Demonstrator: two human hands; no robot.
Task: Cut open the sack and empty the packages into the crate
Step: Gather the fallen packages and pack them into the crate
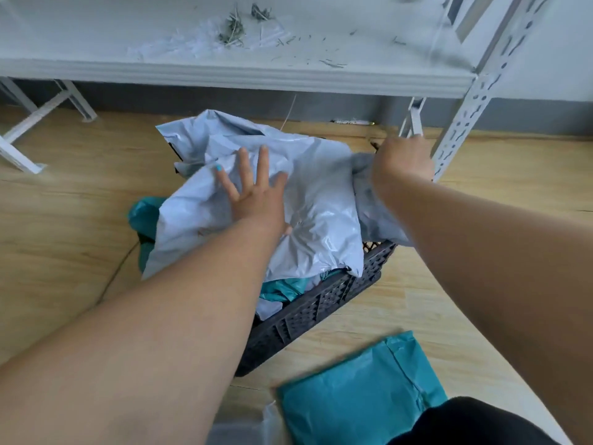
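Floor (64, 220) of pale wood carries a dark lattice crate (321, 309) at centre, heaped with grey plastic packages (321, 213) and, at its nine o'clock edge, a teal one (142, 213). Pressed flat on the top grey package, the left hand (253, 194) has its fingers (244, 168) spread wide, while at two o'clock the right hand (402, 160) reaches over the crate's far corner, its fingers hidden, so I cannot tell whether they hold anything. Another teal package (356, 390) lies on the floor at five o'clock, and a white bench (224, 72) spans twelve o'clock.
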